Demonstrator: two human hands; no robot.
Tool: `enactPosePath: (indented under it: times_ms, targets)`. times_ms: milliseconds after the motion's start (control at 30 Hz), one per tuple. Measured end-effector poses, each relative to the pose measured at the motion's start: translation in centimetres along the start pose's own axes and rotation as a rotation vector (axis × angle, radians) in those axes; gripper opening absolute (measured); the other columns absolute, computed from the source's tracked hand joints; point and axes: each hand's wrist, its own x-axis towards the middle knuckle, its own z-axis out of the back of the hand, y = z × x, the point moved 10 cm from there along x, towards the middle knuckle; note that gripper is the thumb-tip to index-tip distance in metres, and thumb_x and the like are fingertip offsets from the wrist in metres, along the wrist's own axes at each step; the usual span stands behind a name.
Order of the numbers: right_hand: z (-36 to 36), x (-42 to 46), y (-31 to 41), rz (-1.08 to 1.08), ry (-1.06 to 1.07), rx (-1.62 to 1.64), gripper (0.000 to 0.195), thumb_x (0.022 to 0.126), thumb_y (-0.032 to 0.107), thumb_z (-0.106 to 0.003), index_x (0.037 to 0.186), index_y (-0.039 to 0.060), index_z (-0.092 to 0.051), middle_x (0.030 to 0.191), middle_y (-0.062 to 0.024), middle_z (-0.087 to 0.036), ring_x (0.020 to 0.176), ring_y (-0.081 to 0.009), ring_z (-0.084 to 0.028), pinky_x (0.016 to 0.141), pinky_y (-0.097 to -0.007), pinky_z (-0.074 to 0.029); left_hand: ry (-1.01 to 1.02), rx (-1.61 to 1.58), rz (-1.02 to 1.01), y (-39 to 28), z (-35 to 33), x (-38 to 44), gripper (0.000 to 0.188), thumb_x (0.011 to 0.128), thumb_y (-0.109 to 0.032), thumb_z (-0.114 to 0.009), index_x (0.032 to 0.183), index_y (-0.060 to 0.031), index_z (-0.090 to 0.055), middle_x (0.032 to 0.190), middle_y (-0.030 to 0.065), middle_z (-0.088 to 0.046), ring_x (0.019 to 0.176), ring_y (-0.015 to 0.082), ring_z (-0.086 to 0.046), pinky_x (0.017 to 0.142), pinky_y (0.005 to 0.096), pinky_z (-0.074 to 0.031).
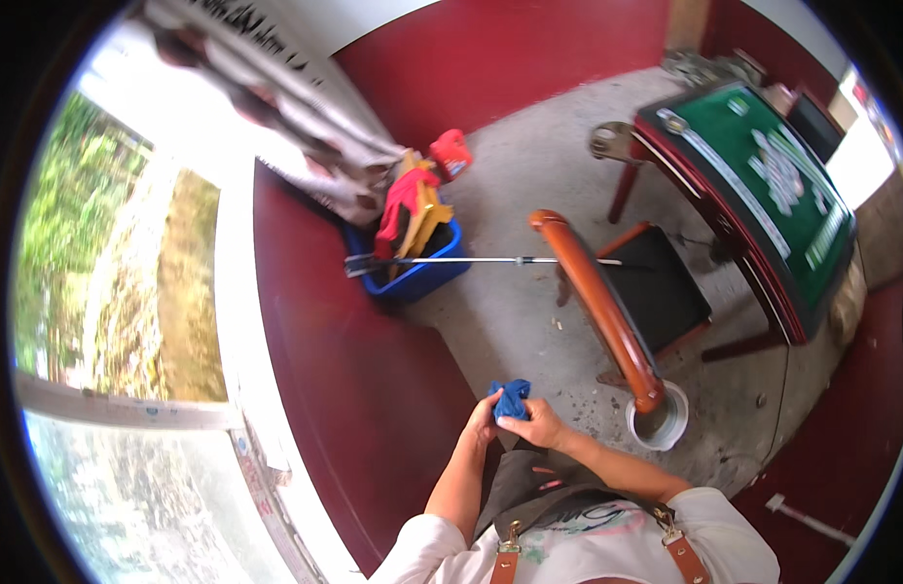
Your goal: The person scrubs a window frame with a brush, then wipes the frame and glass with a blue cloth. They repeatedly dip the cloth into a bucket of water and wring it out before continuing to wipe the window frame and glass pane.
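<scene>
A crumpled blue cloth (511, 401) is bunched up between both hands, in front of my apron (521, 482). My left hand (483, 418) grips its left side. Around the right side close the fingers of my right hand (540, 425), the thumb lying across the lower part of the cloth. To the right of my hands, a white bucket (678, 432) stands on the concrete floor with liquid in it. One end of a wooden chair's curved top rail (597, 306) hangs over the bucket in this view.
A mahjong table (758, 190) with scattered tiles stands at the right. Beyond the chair's black seat (652, 288), a long metal pole (481, 260) reaches to a blue bin (415, 281) holding a yellow object and red cloth. The window frame (240, 343) runs along the left.
</scene>
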Motion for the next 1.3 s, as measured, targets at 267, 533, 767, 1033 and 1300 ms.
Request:
enactPosePath:
  times_ms: [267, 533, 767, 1033, 1300]
  targets:
    - [1.3, 16.4, 3.2, -0.319, 0.190, 0.115, 0.048, 0.090, 0.046, -0.065, 0.109, 0.0028, -0.070, 0.097, -0.0072, -0.070, 0.088, -0.0163, -0.065, 0.084, -0.0303, -0.050, 0.167, -0.713, -0.582, -20.2, 3.9, -3.5, 0.038, 0.100, -0.032, -0.054, 0.129, -0.0074, -0.054, 0.127, 0.0095, -0.061, 0.118, 0.0281, -0.057, 0.107, 0.0468, -0.043]
    - [-3.0, 31.6, 0.7, -0.269, 0.289, 0.310, 0.037, 0.101, 0.035, -0.051, 0.117, 0.0045, -0.063, 0.108, -0.0087, -0.067, 0.102, -0.0211, -0.064, 0.089, -0.0368, -0.051, -0.237, 0.746, -0.957, -40.1, -10.1, -15.2, 0.046, 0.106, -0.039, -0.038, 0.126, -0.0026, -0.059, 0.121, 0.0104, -0.060, 0.107, 0.0243, -0.056, 0.099, 0.0333, -0.041]
    - [-13.5, 45.9, 6.5, -0.433, 0.563, 1.060, 0.032, 0.101, 0.027, -0.051, 0.126, 0.0075, -0.052, 0.121, -0.0037, -0.057, 0.110, -0.0127, -0.055, 0.090, -0.0292, -0.048, -0.573, 1.667, -1.266, -46.6, -18.7, -22.4, 0.037, 0.096, -0.025, -0.057, 0.131, -0.0167, -0.061, 0.144, 0.0159, -0.045, 0.131, 0.0376, -0.041, 0.108, 0.0455, -0.037]
    - [-27.4, 51.2, 19.9, -0.285, 0.782, 0.588, 0.028, 0.101, 0.027, -0.051, 0.120, 0.0069, -0.054, 0.116, -0.0004, -0.057, 0.104, -0.0077, -0.052, 0.086, -0.0260, -0.047, -1.462, 0.894, -1.526, -48.1, -2.3, -36.3, 0.019, 0.082, 0.004, -0.067, 0.101, 0.0009, -0.070, 0.094, 0.0134, -0.070, 0.080, 0.0295, -0.067, 0.068, 0.0330, -0.053]
    - [-56.4, 42.2, 13.5, 0.187, 1.536, 0.047, 0.028, 0.104, 0.030, -0.043, 0.105, 0.0037, -0.054, 0.099, 0.0002, -0.053, 0.091, -0.0103, -0.049, 0.083, -0.0300, -0.044, -2.057, 0.500, -1.387, -41.6, 3.8, -46.5, 0.015, 0.089, 0.005, -0.056, 0.098, 0.0032, -0.068, 0.071, 0.0117, -0.065, 0.061, 0.0202, -0.062, 0.056, 0.0290, -0.048]
